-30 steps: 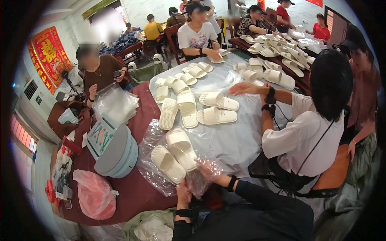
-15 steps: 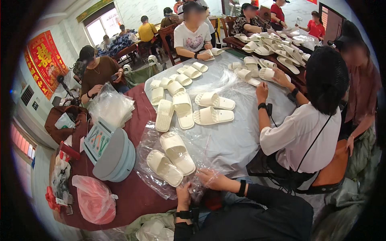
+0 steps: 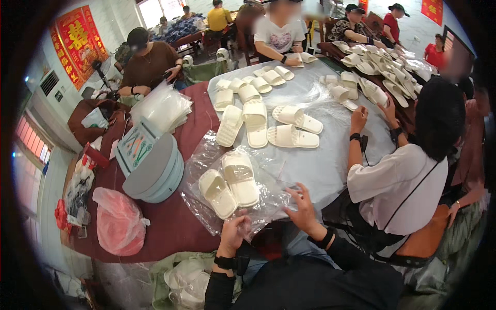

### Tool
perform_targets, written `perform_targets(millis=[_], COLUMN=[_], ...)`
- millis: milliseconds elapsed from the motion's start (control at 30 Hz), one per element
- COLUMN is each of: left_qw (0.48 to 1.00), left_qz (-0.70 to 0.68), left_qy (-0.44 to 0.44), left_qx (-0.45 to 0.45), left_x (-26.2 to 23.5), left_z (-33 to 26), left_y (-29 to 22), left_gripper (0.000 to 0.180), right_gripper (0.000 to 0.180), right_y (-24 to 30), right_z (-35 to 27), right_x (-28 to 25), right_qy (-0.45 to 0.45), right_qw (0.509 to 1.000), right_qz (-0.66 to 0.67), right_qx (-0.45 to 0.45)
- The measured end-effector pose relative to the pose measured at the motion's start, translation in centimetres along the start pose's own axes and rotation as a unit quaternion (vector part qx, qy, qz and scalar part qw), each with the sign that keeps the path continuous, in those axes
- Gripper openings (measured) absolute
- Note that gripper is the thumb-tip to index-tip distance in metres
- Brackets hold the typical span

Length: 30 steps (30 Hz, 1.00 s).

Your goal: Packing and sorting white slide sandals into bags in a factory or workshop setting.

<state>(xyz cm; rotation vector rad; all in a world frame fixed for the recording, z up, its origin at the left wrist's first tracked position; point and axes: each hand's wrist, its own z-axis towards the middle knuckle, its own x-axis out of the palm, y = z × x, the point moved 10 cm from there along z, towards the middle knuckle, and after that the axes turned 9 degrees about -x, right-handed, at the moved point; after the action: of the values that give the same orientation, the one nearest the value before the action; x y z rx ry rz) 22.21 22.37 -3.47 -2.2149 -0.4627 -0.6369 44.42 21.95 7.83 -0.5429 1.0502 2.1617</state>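
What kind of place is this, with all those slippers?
Probably a packing workshop. Many pale slippers lie across big tables, several people sit working around them, and the person's hands handle a clear plastic bag holding a pair.

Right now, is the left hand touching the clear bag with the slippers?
Touching. The head view shows the left hand gripping the near edge of the clear bag, plastic bunched at its fingers.

My sleeves are black and long, down to my wrists. I wear a black watch on my left hand (image 3: 233, 231) and a black band on my right hand (image 3: 302, 209). My hands are bare, with no gloves.
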Motion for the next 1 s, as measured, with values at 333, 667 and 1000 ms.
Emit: perform_targets(millis=[333,667,1000], left_qw=[0.988,0.98,0.998], left_qz=[-0.003,-0.078,-0.034], left_qy=[0.124,0.134,-0.042], left_qx=[-0.091,-0.128,-0.042], left_x=[3.6,3.1,0.7], left_z=[-1.6,1.1,-0.7], left_y=[2.5,5.4,2.3], left_gripper=[0.045,0.058,0.016], right_gripper=[0.025,0.018,0.021], right_y=[4.1,13.0,5.0], right_z=[0.9,-2.7,-0.3], right_x=[5.5,7.6,2.5], right_qy=[0.064,0.18,-0.037], right_qw=[0.966,0.905,0.882], right_qz=[0.243,0.315,0.458], right_qx=[-0.058,-0.223,0.102])
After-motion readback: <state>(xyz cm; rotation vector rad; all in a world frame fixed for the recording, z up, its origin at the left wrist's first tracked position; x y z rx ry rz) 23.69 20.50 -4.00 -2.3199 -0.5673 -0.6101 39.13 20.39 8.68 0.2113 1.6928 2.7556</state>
